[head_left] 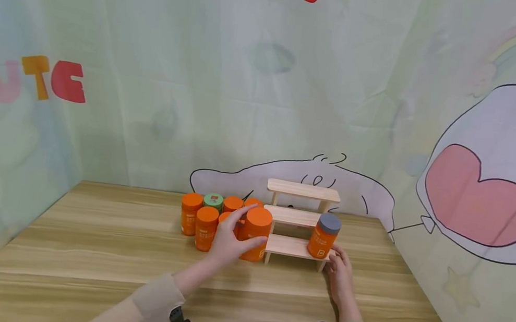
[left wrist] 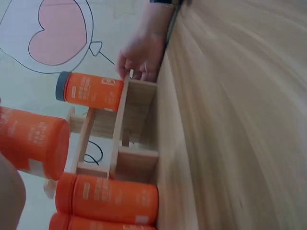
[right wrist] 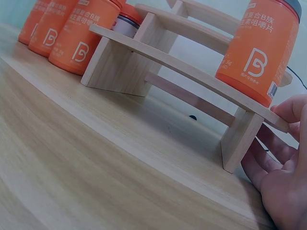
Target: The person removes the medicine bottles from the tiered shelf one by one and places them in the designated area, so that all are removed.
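My left hand (head_left: 229, 239) holds an orange bottle (head_left: 257, 229) with an orange lid, thumb on the near side and fingers behind. In the left wrist view this bottle (left wrist: 33, 139) is raised above the tabletop, left of a small three-tier wooden rack (head_left: 293, 216). My right hand (head_left: 340, 274) grips the right end of the rack's lowest shelf, thumb at the edge and fingers beneath, as the right wrist view shows. On that shelf, close to the right hand (right wrist: 283, 163), stands an orange bottle with a grey-blue lid (head_left: 323, 236).
Left of the rack, several orange bottles (head_left: 205, 229) stand in a close group on the wooden table (head_left: 111, 250). One at the back has a green lid (head_left: 213, 201). A printed curtain (head_left: 175, 94) hangs behind the table and along its sides.
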{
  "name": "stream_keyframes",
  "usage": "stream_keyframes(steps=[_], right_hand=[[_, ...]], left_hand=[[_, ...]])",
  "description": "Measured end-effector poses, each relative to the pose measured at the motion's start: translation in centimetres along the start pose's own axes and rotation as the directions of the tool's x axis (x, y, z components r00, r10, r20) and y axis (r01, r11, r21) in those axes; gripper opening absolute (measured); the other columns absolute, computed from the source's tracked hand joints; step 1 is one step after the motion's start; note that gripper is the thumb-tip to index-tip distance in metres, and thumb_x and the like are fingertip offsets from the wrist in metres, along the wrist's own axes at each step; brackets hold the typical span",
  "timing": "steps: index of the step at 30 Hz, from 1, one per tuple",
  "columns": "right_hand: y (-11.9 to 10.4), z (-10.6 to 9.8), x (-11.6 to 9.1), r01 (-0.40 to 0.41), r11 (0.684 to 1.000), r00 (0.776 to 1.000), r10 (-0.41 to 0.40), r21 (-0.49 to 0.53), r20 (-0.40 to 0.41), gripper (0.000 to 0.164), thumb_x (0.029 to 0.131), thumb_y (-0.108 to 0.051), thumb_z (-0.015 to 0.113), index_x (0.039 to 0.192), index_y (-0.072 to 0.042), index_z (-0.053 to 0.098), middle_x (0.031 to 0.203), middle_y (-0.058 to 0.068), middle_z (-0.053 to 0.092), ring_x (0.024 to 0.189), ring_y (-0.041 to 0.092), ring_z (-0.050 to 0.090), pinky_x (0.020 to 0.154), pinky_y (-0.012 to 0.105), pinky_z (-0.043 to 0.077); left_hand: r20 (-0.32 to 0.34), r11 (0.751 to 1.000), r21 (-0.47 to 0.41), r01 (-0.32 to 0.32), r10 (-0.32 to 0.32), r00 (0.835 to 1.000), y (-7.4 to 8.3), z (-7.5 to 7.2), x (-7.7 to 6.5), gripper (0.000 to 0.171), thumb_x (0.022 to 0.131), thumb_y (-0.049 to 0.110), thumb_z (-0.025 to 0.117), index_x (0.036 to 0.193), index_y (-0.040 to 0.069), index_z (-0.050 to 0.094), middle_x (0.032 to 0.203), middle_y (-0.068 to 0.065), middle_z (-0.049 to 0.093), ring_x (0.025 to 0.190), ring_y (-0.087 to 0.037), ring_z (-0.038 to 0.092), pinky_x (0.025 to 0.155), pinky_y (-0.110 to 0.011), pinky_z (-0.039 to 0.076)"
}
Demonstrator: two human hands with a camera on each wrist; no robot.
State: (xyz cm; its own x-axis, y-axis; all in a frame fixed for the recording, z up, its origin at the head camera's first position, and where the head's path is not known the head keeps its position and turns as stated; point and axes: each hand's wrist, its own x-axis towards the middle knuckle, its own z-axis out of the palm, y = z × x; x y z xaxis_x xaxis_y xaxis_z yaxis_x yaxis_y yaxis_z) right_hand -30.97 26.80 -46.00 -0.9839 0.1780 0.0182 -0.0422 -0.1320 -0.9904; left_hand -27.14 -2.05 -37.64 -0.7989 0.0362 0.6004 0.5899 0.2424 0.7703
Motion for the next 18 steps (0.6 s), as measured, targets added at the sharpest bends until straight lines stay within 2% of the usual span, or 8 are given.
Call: stream_keyframes(steps=[4,7,12,16,18], right_hand=[[0.0,0.0,-0.1,0.003,1.0,1.0,-0.003,-0.003,-0.002,0.027,0.101,-0.008,0.034,0.118,-0.017,0.052,0.152,0.016,0.028,0.094,-0.004,0.053,0.085,0.015,0.043],[-0.1,0.0,-0.1,0.01,1.0,1.0,-0.01,0.007,-0.003,0.027,0.1,-0.007,0.034,0.117,-0.018,0.053,0.151,0.017,0.029,0.094,-0.003,0.053,0.085,0.016,0.043],[-0.1,0.0,-0.1,0.01,1.0,1.0,-0.01,0.011,0.003,0.027,0.101,-0.008,0.034,0.116,-0.02,0.053,0.152,0.017,0.026,0.096,-0.003,0.052,0.085,0.017,0.042],[-0.1,0.0,-0.1,0.002,1.0,1.0,-0.002,0.005,0.009,0.027,0.101,-0.009,0.034,0.116,-0.021,0.053,0.154,0.016,0.026,0.098,-0.003,0.05,0.088,0.018,0.04],[-0.1,0.0,-0.2,0.002,1.0,1.0,-0.002,-0.001,0.013,0.028,0.101,-0.009,0.034,0.118,-0.021,0.053,0.154,0.015,0.026,0.098,-0.003,0.05,0.088,0.018,0.04]], left_hand=[[-0.062,0.994,0.036,-0.102,0.104,0.993,-1.3,-1.3,-0.7,0.063,0.07,0.007,0.085,0.127,0.002,0.058,0.111,-0.014,0.067,0.092,-0.015,0.055,0.078,-0.024,0.048],[-0.1,0.992,0.054,-0.116,0.121,0.988,-2.2,-2.1,-1.1,0.063,0.069,0.007,0.085,0.125,0.0,0.057,0.113,-0.015,0.066,0.092,-0.011,0.051,0.077,-0.022,0.045],[-0.179,0.997,0.038,-0.064,0.07,0.981,-3.0,-3.7,-1.6,0.06,0.07,0.001,0.083,0.122,-0.003,0.053,0.116,-0.017,0.062,0.095,-0.006,0.048,0.081,-0.019,0.042],[-0.217,1.0,-0.014,-0.025,0.021,0.976,-3.5,-5.2,-1.9,0.062,0.069,-0.006,0.079,0.124,-0.007,0.05,0.116,-0.02,0.058,0.096,-0.004,0.046,0.082,-0.016,0.039],[-0.228,1.0,-0.01,0.01,-0.012,0.973,-4.0,-5.9,-2.0,0.062,0.07,-0.008,0.078,0.124,-0.009,0.048,0.117,-0.021,0.056,0.096,-0.002,0.045,0.082,-0.016,0.037]])
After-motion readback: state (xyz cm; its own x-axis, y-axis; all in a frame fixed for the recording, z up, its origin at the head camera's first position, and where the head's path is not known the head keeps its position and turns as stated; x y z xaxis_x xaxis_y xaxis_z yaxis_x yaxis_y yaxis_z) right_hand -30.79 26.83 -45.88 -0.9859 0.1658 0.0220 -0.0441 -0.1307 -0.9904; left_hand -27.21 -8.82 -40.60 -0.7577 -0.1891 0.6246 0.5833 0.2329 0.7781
